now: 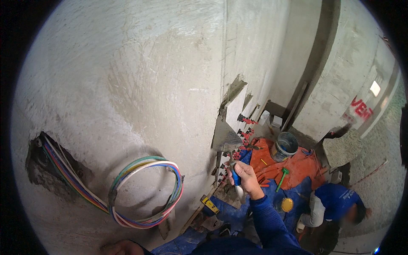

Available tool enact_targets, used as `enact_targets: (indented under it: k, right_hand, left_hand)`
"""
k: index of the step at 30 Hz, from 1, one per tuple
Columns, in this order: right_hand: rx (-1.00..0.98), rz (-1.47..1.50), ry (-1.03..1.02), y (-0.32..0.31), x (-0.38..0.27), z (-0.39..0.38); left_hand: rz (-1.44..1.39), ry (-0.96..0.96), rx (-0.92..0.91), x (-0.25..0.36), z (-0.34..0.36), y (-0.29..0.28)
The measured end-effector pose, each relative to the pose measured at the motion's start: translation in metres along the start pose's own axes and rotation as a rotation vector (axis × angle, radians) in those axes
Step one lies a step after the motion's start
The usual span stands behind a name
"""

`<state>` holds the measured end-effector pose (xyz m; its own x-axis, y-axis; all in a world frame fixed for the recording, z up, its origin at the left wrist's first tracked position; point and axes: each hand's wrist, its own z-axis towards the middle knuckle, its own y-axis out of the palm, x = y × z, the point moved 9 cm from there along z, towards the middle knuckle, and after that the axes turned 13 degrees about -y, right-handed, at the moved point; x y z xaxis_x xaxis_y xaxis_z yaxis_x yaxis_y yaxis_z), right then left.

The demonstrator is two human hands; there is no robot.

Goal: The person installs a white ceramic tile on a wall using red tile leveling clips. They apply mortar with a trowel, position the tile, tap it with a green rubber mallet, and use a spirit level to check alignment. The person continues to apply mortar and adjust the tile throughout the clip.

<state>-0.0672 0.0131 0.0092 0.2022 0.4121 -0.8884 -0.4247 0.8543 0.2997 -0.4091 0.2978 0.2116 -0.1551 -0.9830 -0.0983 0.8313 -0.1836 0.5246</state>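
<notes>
My right hand (246, 178), in a blue sleeve, is closed around the blue-and-white handle of a trowel (236, 176). Its blade, grey with mortar, points up at the edge of a recess in the plastered wall (170, 85). Beside the blade, red and black pipe fittings (247, 120) run down the recess, next to a pale panel (235, 111). At the lower left edge, my left hand (122, 247) shows only in part, dim and low by the wall; its fingers are too unclear to read.
A coil of coloured cables (178, 191) hangs from a wall hole (38, 159) on the left. Below lie a yellow spirit level (210, 205), orange sheeting (263, 159), a bucket (284, 146), a green hammer (282, 178) and a yellow-topped can (287, 205). At right, a person in blue (338, 202) bends down.
</notes>
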Motion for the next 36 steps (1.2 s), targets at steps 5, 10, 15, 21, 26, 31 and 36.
enact_targets:
  k: [5,10,15,21,26,31,36]
  right_hand:
    - [0.134,-0.256,-0.046,-0.003,-0.017,-0.013]
    - [0.24,-0.612,-0.121,0.011,-0.039,-0.032]
    - [0.29,-0.655,-0.109,0.021,-0.045,-0.049]
    - [0.249,-0.804,-0.217,0.028,-0.068,-0.049]
    - [0.149,-0.756,-0.168,0.036,-0.091,-0.029]
    - [0.124,-0.573,0.001,0.037,-0.111,-0.018]
    - [0.053,-0.553,0.101,0.034,-0.11,-0.019]
  left_hand:
    - [0.002,-0.007,0.009,0.001,0.0,0.0]
    - [0.018,-0.029,0.032,-0.003,-0.001,-0.004]
    - [0.054,0.009,-0.002,-0.005,-0.002,-0.015]
    - [0.122,0.064,-0.068,-0.009,-0.01,-0.029]
    - [0.173,0.142,-0.137,-0.014,-0.017,-0.043]
    - [0.287,0.324,-0.282,-0.015,-0.028,-0.065]
    - [0.321,0.403,-0.37,-0.019,-0.04,-0.077]
